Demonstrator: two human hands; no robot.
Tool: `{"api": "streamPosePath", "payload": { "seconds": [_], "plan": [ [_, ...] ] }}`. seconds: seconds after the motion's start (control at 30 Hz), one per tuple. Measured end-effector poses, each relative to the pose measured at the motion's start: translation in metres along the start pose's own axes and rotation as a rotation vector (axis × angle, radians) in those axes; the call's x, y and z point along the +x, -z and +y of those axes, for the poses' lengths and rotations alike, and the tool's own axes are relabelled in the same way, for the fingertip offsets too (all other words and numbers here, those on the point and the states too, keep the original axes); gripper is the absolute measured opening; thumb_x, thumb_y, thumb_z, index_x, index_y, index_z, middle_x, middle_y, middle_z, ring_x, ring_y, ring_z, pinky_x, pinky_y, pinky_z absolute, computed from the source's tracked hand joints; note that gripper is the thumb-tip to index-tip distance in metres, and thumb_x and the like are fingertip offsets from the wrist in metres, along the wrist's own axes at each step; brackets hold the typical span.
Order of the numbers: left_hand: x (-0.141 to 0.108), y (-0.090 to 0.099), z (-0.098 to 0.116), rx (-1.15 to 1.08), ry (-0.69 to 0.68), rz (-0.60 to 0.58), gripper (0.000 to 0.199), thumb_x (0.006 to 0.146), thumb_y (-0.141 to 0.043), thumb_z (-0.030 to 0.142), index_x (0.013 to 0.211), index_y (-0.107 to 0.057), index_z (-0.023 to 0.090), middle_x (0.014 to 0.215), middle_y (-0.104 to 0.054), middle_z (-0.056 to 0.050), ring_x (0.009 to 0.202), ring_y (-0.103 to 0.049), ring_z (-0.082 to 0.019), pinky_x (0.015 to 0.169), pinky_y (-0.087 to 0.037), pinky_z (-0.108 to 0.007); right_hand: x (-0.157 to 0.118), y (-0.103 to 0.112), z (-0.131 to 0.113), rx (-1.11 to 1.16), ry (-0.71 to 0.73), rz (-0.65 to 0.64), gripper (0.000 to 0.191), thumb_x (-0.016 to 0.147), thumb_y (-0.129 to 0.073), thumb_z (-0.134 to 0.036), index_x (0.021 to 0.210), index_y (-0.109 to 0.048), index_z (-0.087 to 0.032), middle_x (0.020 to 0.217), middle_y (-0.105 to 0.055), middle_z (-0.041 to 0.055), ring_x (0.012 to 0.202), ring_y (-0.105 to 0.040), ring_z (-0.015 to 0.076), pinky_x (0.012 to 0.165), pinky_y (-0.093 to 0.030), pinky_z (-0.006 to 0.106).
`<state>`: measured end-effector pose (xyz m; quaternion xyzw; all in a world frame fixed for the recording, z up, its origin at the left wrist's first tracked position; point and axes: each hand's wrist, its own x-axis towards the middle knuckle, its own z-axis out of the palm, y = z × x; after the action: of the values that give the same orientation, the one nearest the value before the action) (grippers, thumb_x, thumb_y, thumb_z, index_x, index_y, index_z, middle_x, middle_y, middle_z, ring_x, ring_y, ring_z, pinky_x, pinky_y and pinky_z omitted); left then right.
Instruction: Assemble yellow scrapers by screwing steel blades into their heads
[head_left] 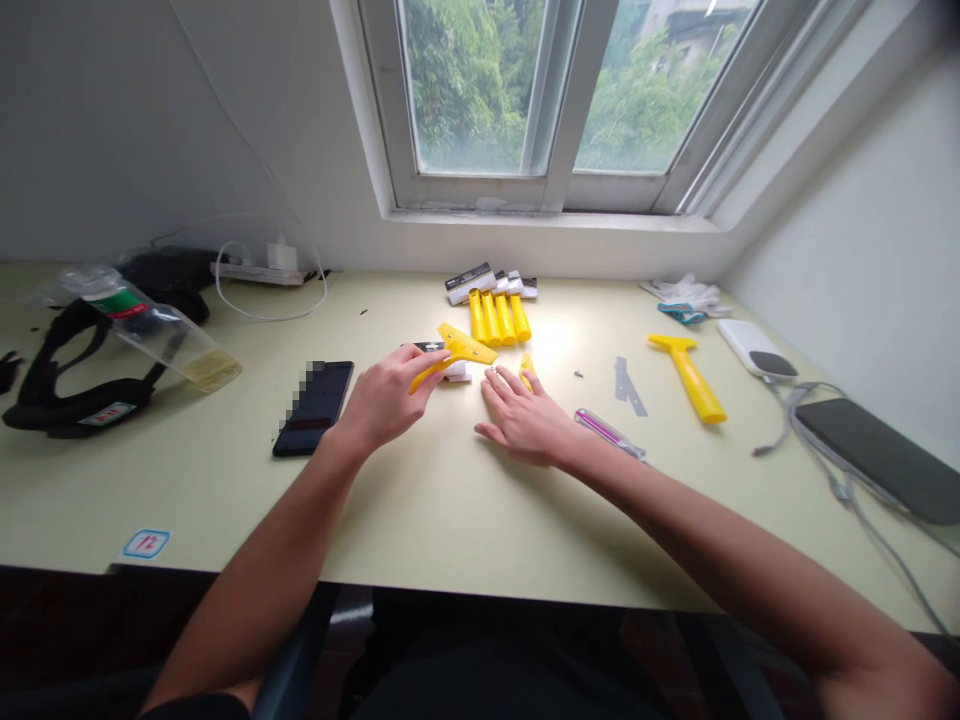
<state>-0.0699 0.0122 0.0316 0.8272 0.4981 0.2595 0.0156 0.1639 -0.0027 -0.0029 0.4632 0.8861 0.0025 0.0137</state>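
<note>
My left hand [388,400] is closed around the handle of a yellow scraper [466,346], whose wide head points right and shows small metal screws. Flat on the table lies my right hand [521,418], fingers stretched out and apart. Beside its fingertips is a small yellow plastic piece [527,364], partly hidden by the fingers. A screwdriver [609,433] with a clear and purple handle rests near my right wrist. Two grey metal blades [628,386] lie crossed to the right, with small screws [578,374] nearby. Behind my left hand, a small box [457,372] is partly covered.
Several yellow handles [499,318] stand in a row before small boxes [471,284]. Another yellow scraper [688,378] lies right, near gloves [694,296], a power bank [756,348] and cables. Left are a phone [315,410], a plastic bottle [161,335] and a black strap [67,412].
</note>
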Motion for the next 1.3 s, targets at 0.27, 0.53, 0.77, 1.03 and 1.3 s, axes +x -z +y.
{"api": "streamPosePath", "payload": {
  "seconds": [0.27, 0.53, 0.77, 1.03, 1.3],
  "plan": [
    [-0.001, -0.002, -0.001, 0.021, -0.029, -0.011, 0.032, 0.098, -0.049, 0.036, 0.125, -0.065, 0.028, 0.099, -0.065, -0.003, 0.070, -0.058, -0.012, 0.062, -0.042, -0.024, -0.054, 0.016, 0.012, -0.006, 0.054, -0.047, 0.064, 0.096, -0.036, -0.050, 0.142, -0.045, -0.007, 0.156, -0.033, 0.0221, 0.145, -0.029, 0.0361, 0.116, -0.027, 0.055],
    [0.000, -0.004, 0.000, 0.010, -0.020, -0.051, 0.032, 0.098, -0.049, 0.034, 0.126, -0.064, 0.027, 0.101, -0.065, -0.004, 0.071, -0.058, -0.012, 0.064, -0.043, -0.025, -0.090, 0.026, 0.024, 0.162, 0.172, -0.102, 0.044, 0.090, -0.053, -0.041, 0.130, -0.054, -0.022, 0.145, -0.047, 0.0154, 0.135, -0.044, 0.0318, 0.107, -0.038, 0.051],
    [-0.001, -0.007, 0.003, -0.013, -0.050, -0.073, 0.032, 0.098, -0.049, 0.033, 0.124, -0.065, 0.027, 0.103, -0.065, -0.006, 0.080, -0.063, -0.015, 0.072, -0.048, -0.026, -0.085, 0.033, 0.038, 0.227, 0.124, -0.200, 0.051, 0.085, -0.060, -0.040, 0.133, -0.054, -0.025, 0.143, -0.047, 0.0142, 0.132, -0.045, 0.0338, 0.106, -0.040, 0.049],
    [-0.003, -0.015, 0.006, -0.016, -0.109, -0.088, 0.033, 0.099, -0.048, 0.036, 0.127, -0.063, 0.028, 0.111, -0.066, -0.006, 0.089, -0.064, -0.016, 0.077, -0.051, -0.027, -0.068, 0.038, 0.045, 0.233, 0.094, -0.110, 0.065, 0.071, -0.070, -0.043, 0.130, -0.053, -0.021, 0.127, -0.055, 0.0140, 0.122, -0.049, 0.0337, 0.106, -0.037, 0.050],
    [-0.005, -0.019, 0.009, 0.024, -0.104, -0.156, 0.032, 0.097, -0.051, 0.035, 0.126, -0.063, 0.032, 0.109, -0.066, -0.004, 0.077, -0.063, -0.014, 0.062, -0.046, -0.024, -0.004, 0.036, 0.102, 0.333, -0.133, -0.140, 0.072, 0.070, -0.071, -0.045, 0.134, -0.048, -0.022, 0.135, -0.049, 0.0150, 0.123, -0.049, 0.0335, 0.103, -0.040, 0.051]
  ]
}}
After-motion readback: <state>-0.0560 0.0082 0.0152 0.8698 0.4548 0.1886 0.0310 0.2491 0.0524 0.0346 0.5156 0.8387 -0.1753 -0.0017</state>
